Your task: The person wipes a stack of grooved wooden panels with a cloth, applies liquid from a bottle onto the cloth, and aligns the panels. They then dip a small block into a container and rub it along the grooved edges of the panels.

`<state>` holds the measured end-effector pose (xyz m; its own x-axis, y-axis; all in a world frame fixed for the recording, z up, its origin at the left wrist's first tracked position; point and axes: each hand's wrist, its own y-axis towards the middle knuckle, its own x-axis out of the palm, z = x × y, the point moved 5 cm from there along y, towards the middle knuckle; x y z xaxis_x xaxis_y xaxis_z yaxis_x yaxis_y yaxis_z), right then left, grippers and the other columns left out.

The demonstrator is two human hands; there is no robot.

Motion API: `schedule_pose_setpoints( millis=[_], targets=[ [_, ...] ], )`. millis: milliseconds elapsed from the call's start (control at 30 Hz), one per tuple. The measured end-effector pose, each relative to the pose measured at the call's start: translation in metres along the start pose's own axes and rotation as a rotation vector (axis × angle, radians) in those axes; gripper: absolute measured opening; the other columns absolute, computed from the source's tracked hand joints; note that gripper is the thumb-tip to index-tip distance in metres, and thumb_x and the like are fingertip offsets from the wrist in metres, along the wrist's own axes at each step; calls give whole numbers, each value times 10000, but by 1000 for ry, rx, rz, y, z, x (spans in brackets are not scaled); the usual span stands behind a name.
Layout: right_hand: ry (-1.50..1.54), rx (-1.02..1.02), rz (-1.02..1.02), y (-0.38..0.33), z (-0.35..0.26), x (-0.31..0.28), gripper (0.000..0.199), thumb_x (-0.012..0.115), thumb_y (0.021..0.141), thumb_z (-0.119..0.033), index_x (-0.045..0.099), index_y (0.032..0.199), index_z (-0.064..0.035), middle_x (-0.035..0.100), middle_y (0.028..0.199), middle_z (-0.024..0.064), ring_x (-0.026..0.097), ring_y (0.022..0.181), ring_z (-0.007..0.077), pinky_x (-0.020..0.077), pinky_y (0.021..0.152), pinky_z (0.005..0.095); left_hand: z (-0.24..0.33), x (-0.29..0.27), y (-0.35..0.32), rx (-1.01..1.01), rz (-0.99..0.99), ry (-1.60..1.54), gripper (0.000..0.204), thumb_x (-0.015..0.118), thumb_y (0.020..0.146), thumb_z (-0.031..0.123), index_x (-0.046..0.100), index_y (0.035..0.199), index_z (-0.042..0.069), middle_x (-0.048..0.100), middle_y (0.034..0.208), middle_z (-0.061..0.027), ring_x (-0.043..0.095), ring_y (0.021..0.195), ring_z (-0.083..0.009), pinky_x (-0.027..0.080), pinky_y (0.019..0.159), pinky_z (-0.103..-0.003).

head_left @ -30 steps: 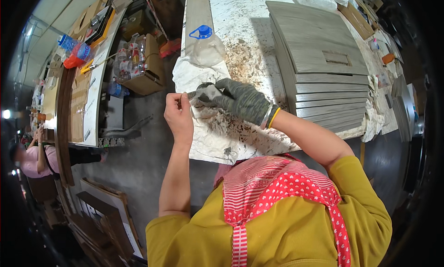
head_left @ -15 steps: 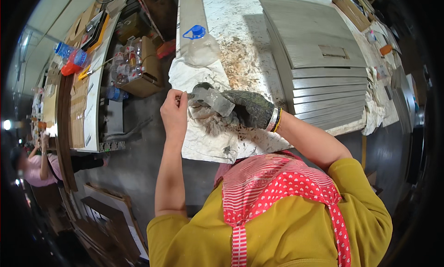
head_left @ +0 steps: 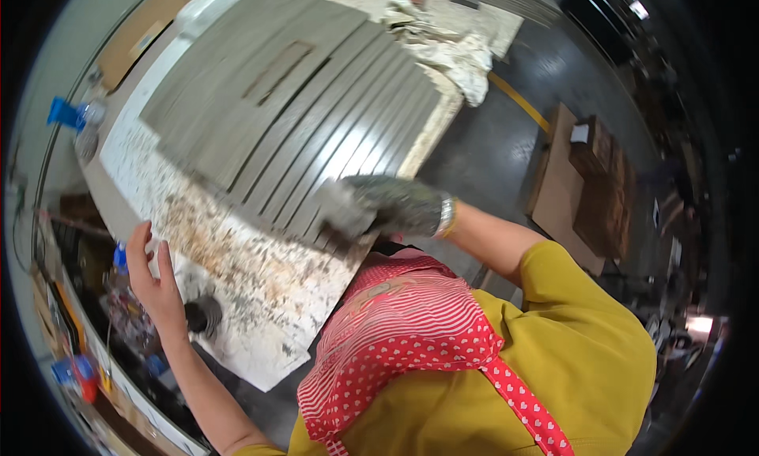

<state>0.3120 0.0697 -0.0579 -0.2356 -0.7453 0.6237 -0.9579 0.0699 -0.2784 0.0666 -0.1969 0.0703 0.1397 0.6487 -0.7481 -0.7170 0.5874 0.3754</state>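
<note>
My right hand (head_left: 399,205) wears a dark grey glove and is closed on a grey pad (head_left: 341,209). It presses the pad against the near edge of a fanned stack of grey panels (head_left: 300,116). My bare left hand (head_left: 154,278) lies with fingers stretched out at the left edge of a white sheet (head_left: 253,290) stained with brown and black specks, which covers the table under the panels. A small dark round object (head_left: 204,315) sits on the sheet just right of my left hand.
A plastic bottle with a blue cap (head_left: 79,120) stands at the table's far left. Crumpled pale cloths (head_left: 451,49) lie beyond the panels. Cardboard boxes (head_left: 593,187) sit on the dark floor at right. A cluttered shelf (head_left: 79,369) runs along the lower left.
The view has swung round. My gloved right hand has moved off the stained sheet onto the near edge of the panel stack, pad still in it. My left hand stays at the sheet's edge.
</note>
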Motion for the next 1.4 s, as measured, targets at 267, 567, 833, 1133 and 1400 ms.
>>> schedule_pose_setpoints(
  millis=[267, 567, 833, 1133, 1400],
  targets=[
    [-1282, -367, 1086, -107, -114, -159, 468, 645, 863, -296, 554, 1248, -45, 569, 1261, 165, 556, 1146, 302, 442, 960, 361, 42, 110, 131, 391, -137, 141, 296, 557, 924, 138, 561, 1205, 43, 549, 1247, -130, 509, 1173, -307, 402, 960, -379],
    [-1635, -401, 1082, -75, -122, -186, 503, 602, 860, -424, 583, 1228, -82, 588, 1167, 189, 543, 1111, 340, 441, 929, 420, 35, 156, 137, 329, -171, 208, 306, 511, 956, 208, 559, 1213, 51, 536, 1258, -135, 509, 1159, -320, 388, 981, -380],
    [-1811, -499, 857, -69, -40, -83, 458, 609, 840, -355, 584, 1212, -89, 584, 1030, 177, 566, 947, 342, 472, 833, 425, 18, 153, 143, 386, -101, 168, 311, 524, 943, 260, 597, 1167, 57, 593, 1184, -131, 542, 1109, -326, 412, 944, -372],
    [-1706, -568, 79, -60, 48, 53, 447, 614, 793, -295, 582, 1204, -121, 593, 1032, 125, 572, 961, 290, 499, 789, 414, 23, 160, 152, 394, -86, 121, 357, 518, 938, 328, 597, 1185, 84, 595, 1198, -126, 547, 1099, -332, 424, 936, -375],
    [-1435, -486, 958, -92, -76, -100, 513, 637, 830, -435, 597, 1177, -60, 595, 1138, 174, 557, 1061, 333, 448, 917, 401, 6, 156, 146, 307, -100, 69, 379, 520, 944, 265, 543, 1253, 46, 580, 1233, -157, 531, 1156, -323, 397, 979, -370]
  ],
)
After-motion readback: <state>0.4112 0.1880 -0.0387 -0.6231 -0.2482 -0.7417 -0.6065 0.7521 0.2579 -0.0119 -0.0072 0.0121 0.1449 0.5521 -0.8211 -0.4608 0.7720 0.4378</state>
